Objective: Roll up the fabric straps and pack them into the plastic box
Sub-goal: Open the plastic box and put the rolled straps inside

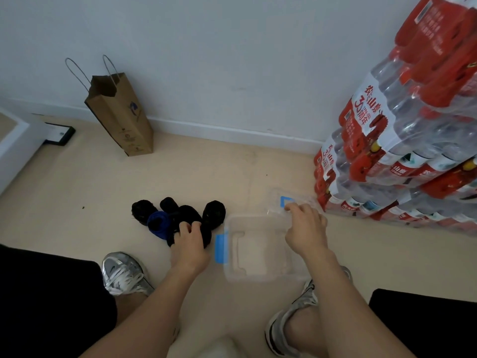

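Several rolled fabric straps lie in a cluster on the floor: black rolls (pixel 213 211) and one blue roll (pixel 158 224). My left hand (pixel 190 242) reaches into the cluster and its fingers curl round a black roll (pixel 186 215). To the right stands the clear plastic box (pixel 258 250) with a blue latch (pixel 220 248), open and with nothing inside. Behind it lies the clear lid (pixel 277 202) with a blue clip. My right hand (pixel 305 228) pinches the lid's near edge.
A brown paper bag (pixel 121 117) stands by the wall at the back left. Stacked packs of bottled water (pixel 402 140) fill the right side. My two feet in silver sneakers (pixel 122 273) rest near the box. A dark frame (pixel 60 134) lies at far left.
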The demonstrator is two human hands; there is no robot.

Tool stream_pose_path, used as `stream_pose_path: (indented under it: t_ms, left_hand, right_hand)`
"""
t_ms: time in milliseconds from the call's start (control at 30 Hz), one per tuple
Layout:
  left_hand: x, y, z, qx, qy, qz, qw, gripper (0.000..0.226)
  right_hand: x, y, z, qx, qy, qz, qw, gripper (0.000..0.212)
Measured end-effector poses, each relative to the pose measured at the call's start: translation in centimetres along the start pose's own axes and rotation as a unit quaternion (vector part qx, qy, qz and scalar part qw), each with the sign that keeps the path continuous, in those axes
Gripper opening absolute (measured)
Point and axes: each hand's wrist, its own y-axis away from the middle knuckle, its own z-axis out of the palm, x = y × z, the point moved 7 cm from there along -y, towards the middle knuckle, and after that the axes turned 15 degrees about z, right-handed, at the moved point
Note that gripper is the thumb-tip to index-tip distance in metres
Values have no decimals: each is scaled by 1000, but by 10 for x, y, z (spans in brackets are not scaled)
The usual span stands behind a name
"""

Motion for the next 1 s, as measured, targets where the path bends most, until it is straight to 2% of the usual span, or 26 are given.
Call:
stream_pose_path:
  t_ms: [67,233,367,400,467,533,600,667,733,767,800,900,1000]
  left_hand:
    - [-8,-3,10,-27,11,9,1000,66]
    - [-7,-11,10,0,-34,23,999,45]
    - [-6,-14,2,9,-13,35,999,54]
    - [-6,-13,-2,10,1,37,999,59]
    - [-6,-9,-11,17,26,39,999,62]
    - [-5,-4,-26,45,58,22,997,53]
    - [-3,1,-49,103,109,6,989,54]
    - [4,-1,-72,140,184,32,972,58]
    - [18,-4,-88,113,253,79,958,54]
    - [27,-5,-92,86,276,103,952,50]
    - [38,-4,-93,62,294,124,946,48]
    - [58,3,-83,24,323,161,932,51]
    - [56,11,-55,-39,313,151,937,66]
  right_hand:
    - [-4,2,1,4,11,3,1000,75]
    - [-17,17,-7,65,-37,-14,997,67]
    - [-32,41,-23,188,-120,-96,970,36]
    - [-38,45,-25,182,-138,-122,966,27]
    - [-57,51,-17,65,-143,-161,975,15]
    - [-77,60,2,-69,-92,-174,978,14]
    - [-91,69,16,-123,-65,-177,974,21]
    - [-100,75,25,-147,-90,-170,970,43]
    - [-107,81,24,-156,-133,-170,964,87]
    - [-110,85,20,-144,-149,-178,962,98]
    - [-112,85,17,-128,-165,-188,960,96]
    - [-106,79,10,-94,-173,-191,962,56]
    - [-81,72,18,-107,-105,-170,974,48]
